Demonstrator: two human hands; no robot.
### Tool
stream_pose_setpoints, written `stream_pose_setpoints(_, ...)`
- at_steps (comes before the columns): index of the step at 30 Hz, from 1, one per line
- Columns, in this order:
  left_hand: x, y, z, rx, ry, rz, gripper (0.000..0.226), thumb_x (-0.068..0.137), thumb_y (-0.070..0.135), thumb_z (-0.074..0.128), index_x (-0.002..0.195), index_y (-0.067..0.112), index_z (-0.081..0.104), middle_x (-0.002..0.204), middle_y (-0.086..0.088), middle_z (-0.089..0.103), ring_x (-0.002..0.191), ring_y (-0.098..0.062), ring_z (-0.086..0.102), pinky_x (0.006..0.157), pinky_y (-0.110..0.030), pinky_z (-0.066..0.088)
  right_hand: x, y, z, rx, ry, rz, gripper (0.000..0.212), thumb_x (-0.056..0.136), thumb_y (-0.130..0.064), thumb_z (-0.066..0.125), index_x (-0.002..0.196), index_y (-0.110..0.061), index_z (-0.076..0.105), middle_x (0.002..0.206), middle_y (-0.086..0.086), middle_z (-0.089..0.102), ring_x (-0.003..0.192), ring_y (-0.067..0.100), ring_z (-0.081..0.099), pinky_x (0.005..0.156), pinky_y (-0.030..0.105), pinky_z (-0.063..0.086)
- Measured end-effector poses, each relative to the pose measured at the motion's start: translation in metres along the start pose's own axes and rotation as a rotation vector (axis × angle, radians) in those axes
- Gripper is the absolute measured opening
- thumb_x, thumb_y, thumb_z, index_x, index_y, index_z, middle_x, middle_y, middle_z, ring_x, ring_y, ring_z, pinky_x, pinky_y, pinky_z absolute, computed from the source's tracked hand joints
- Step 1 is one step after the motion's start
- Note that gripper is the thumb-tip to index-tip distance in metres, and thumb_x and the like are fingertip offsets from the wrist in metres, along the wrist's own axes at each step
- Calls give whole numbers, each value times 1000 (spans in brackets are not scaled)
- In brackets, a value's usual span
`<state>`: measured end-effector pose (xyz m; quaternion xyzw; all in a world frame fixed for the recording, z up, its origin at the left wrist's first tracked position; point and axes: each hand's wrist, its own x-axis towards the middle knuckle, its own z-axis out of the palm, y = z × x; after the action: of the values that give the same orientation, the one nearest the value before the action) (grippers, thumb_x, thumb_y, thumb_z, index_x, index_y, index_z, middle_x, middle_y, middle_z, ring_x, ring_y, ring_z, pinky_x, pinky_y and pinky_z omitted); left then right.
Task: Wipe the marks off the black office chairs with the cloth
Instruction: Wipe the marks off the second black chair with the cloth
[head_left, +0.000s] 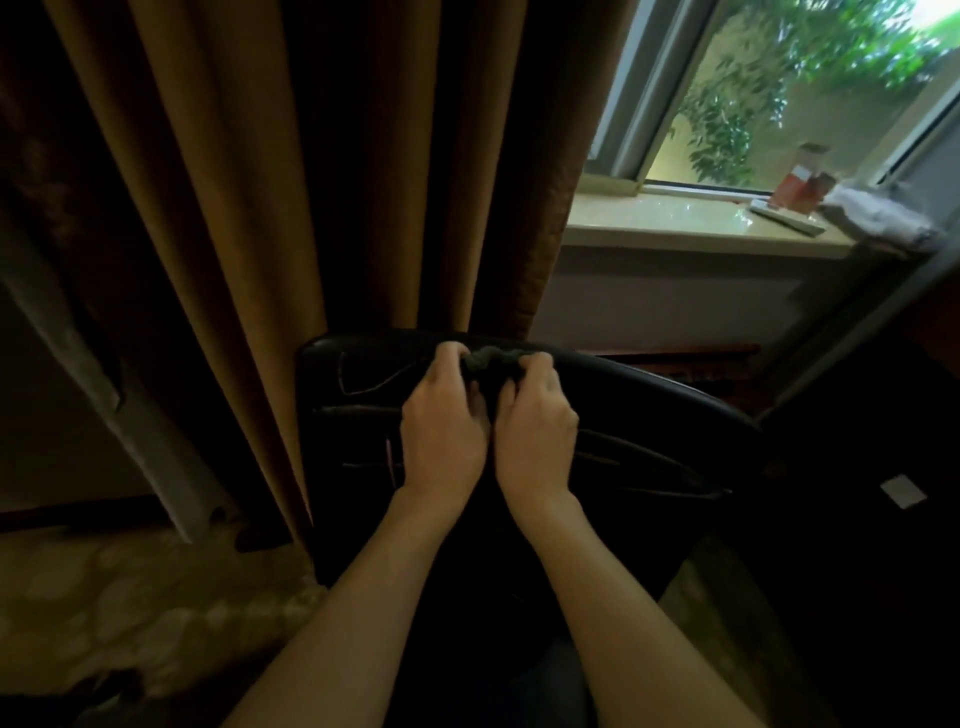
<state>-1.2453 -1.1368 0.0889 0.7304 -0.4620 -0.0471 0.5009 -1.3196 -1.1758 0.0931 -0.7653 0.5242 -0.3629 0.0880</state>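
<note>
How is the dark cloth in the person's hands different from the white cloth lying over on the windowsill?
The dark cloth is bunched small and gripped by both the left hand and the right hand at the top of the black chair; the white cloth lies loose and untouched on the windowsill. One is dark green-grey, the other pale. Both are crumpled fabric.

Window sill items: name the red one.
The red carton standing upright on the window sill, near its right end. The flat white item lying in front of it and the crumpled white cloth to its right are pale.
</note>
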Motion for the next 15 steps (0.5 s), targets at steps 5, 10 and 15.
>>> stream_pose_setpoints(5,8,-57,-46,24,80,-66,23,96,24,56,117,19,48,99,6,60,87,-11,59,71,-27,49,-10,-57,43,33,-86,-122,13,101,-19,46,106,-8,51,96,6,60,68,21,62,50,21,41)
stream_pose_setpoints(10,22,-98,-86,-31,120,-102,27,95,25,55,120,15,50,98,7,58,86,-7,59,67,-13,44,-16,-109,76,-7,-155,-232,11,101,-18,45,107,-9,49,96,6,60,66,23,62,50,24,39)
stream_pose_setpoints(15,21,-101,-82,-115,120,-168,28,94,21,61,117,29,48,97,21,55,89,2,58,69,-6,41,-10,-101,67,-110,-181,-306,21,100,-21,39,116,-10,49,101,6,59,67,26,64,51,31,46)
